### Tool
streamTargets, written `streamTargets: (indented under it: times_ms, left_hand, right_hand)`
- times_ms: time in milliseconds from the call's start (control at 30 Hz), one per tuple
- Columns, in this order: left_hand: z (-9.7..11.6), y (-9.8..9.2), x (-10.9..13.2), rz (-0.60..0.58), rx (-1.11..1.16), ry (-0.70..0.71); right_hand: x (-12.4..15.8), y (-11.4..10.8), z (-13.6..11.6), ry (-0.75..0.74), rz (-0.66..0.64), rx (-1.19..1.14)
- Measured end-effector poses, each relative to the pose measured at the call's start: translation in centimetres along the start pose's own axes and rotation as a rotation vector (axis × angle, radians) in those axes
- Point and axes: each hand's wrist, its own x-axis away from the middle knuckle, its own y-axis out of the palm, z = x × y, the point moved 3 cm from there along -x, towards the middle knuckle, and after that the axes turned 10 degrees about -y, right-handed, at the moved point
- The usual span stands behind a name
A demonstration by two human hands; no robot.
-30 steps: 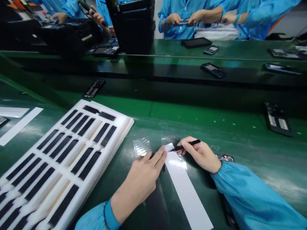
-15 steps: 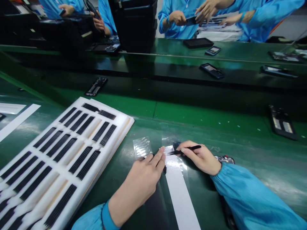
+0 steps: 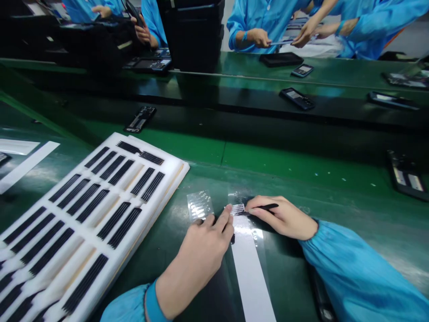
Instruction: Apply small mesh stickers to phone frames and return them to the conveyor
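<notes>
My right hand (image 3: 281, 217) pinches black tweezers (image 3: 269, 207), whose tips are hidden by the fingers, at the right end of a small white sheet dotted with dark spots (image 3: 237, 209). At that sheet's left edge rests the index fingertip of my left hand (image 3: 204, 246). Its fingers are bent and close together over something dark; only a small black end (image 3: 233, 239) shows beside them. Below the dotted sheet a long white strip (image 3: 251, 273) runs toward me. A clear sheet with rows of small marks (image 3: 199, 205) lies just beyond my left fingers.
On the left, a white foam tray (image 3: 115, 199) holds rows of thin black strips. Opened phone bodies (image 3: 140, 119) (image 3: 409, 176) lie on the green line ahead. A dark device (image 3: 321, 295) sits partly under my right sleeve. Co-workers in blue stand across the bench.
My right hand has shifted slightly, its fingers now closer over the tweezers' tips at the dotted sheet. My left hand stays nearly in place. Across the bench, a co-worker's hands have moved lower.
</notes>
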Motion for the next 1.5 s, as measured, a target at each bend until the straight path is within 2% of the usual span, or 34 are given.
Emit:
streamTargets:
  times_ms: [100,233,333,567,833,1067,1167,1333,1500]
  left_hand:
    - [0.3,0.2,0.0,0.006,0.002,-0.019]
    - [0.6,0.3,0.0,0.002,0.002,-0.023]
    - [0.7,0.2,0.1,0.005,-0.012,-0.021]
    - [1.0,0.5,0.2,0.038,-0.053,-0.023]
    - [1.5,0.2,0.6,0.222,-0.064,-0.073]
    - [1.5,0.3,0.5,0.218,-0.054,-0.082]
    - [1.3,0.4,0.4,0.201,-0.044,-0.077]
    - [0.9,0.4,0.4,0.14,-0.029,-0.056]
    - [0.8,0.3,0.6,0.094,-0.053,-0.074]
  right_hand:
    - [-1.1,-0.4,-0.5,-0.04,-0.093,-0.002]
    - [-1.6,-0.4,-1.2,-0.094,-0.137,0.0]
    - [-1.2,-0.3,-0.8,-0.092,-0.115,-0.009]
    - [-0.2,-0.5,1.8,-0.034,-0.018,-0.166]
    - [-0.2,-0.5,2.5,-0.033,-0.057,-0.236]
    - [-1.0,-0.7,1.8,0.033,-0.079,-0.236]
    - [-0.8,-0.2,1.1,0.069,-0.013,-0.222]
    - [0.4,0.7,0.9,0.101,0.168,-0.191]
    - [3.2,-1.1,1.7,0.206,0.352,-0.228]
